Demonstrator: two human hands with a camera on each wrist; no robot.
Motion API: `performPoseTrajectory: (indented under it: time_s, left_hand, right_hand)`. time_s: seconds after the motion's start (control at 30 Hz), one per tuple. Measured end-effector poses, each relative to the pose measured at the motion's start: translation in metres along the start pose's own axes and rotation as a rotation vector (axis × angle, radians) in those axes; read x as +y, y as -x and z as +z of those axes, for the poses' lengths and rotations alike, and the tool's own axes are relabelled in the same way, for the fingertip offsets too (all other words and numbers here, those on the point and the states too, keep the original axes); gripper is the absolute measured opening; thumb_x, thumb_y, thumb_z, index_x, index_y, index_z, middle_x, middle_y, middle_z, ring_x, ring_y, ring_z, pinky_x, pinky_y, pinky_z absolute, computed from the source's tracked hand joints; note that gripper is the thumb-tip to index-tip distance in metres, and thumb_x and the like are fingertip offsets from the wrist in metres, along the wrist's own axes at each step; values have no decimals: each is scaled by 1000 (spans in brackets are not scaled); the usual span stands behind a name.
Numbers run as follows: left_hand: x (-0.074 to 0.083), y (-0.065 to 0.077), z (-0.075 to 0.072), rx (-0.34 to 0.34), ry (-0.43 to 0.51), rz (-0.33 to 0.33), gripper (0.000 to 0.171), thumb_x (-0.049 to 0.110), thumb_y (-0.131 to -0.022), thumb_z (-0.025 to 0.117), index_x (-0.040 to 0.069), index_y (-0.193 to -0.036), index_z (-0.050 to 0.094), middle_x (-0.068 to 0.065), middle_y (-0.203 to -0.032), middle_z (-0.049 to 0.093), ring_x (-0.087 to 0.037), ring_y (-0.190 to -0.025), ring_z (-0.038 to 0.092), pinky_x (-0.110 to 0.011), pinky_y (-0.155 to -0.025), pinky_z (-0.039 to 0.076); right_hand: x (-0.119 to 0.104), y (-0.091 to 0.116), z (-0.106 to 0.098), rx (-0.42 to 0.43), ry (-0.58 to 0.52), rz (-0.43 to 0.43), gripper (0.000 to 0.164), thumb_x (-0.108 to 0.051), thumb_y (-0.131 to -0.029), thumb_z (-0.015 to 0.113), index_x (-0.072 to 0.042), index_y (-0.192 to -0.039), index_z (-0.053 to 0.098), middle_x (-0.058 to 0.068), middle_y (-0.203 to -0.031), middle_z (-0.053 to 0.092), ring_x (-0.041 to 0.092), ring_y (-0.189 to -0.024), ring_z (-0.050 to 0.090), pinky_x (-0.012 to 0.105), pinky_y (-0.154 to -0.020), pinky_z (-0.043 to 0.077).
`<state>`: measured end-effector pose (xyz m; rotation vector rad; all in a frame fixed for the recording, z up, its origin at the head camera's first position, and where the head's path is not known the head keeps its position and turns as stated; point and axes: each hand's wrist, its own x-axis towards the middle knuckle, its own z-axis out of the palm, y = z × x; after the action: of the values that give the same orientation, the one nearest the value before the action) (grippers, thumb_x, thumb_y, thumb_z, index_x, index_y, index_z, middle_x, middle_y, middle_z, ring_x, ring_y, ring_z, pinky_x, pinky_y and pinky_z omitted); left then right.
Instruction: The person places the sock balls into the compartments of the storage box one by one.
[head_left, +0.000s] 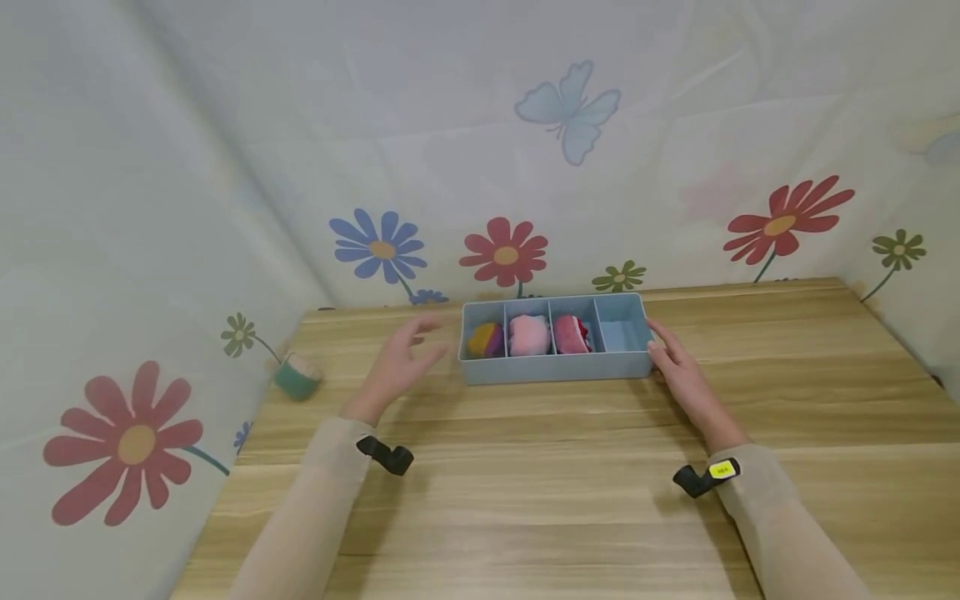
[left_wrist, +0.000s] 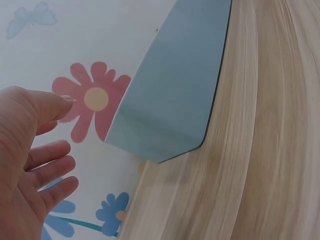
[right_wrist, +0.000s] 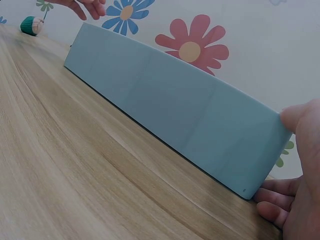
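A light blue divided storage box (head_left: 557, 368) stands on the wooden table near the back wall. Its left compartment has a yellow-and-purple soft item (head_left: 486, 341), the second a pale pink one (head_left: 529, 335), the third a darker pink one with a red edge (head_left: 572, 334). Nothing lies in the rightmost compartment. My right hand (head_left: 681, 372) holds the box's right end, thumb at the front top corner and fingers against the end wall. Apart from the left end, my left hand (head_left: 401, 362) hovers with loosely bent fingers, holding nothing.
A small green-and-cream soft item (head_left: 297, 377) sits at the table's left edge. White cloth (head_left: 450, 150) printed with flowers and a butterfly hangs behind and beside the table (head_left: 540, 492).
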<state>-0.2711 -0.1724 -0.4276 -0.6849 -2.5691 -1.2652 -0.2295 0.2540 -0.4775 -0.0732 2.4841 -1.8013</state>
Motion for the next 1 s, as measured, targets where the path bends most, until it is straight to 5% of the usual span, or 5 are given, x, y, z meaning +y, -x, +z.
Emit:
performPoseTrajectory:
  time_s: [0.73, 1.0]
  left_hand:
    - [-22, 29, -35, 93, -81, -78, 39, 17, -87, 65, 0, -120, 53, -18, -121, 55, -34, -116, 48, -49, -94, 39]
    - [-23, 42, -53, 102, -97, -172, 41, 21, -89, 64, 4, -124, 51, -16, -126, 52, -36, -117, 46, -52, -94, 38]
  right_hand:
    - [2, 1, 0, 9, -7, 1, 57, -45, -99, 33, -28, -149, 13, 12, -153, 10, 37, -131, 23, 55, -97, 31]
    - [-1, 0, 1, 4, -15, 7, 59, -46, -98, 33, -26, -150, 13, 13, -154, 9, 38, -134, 20, 58, -99, 28]
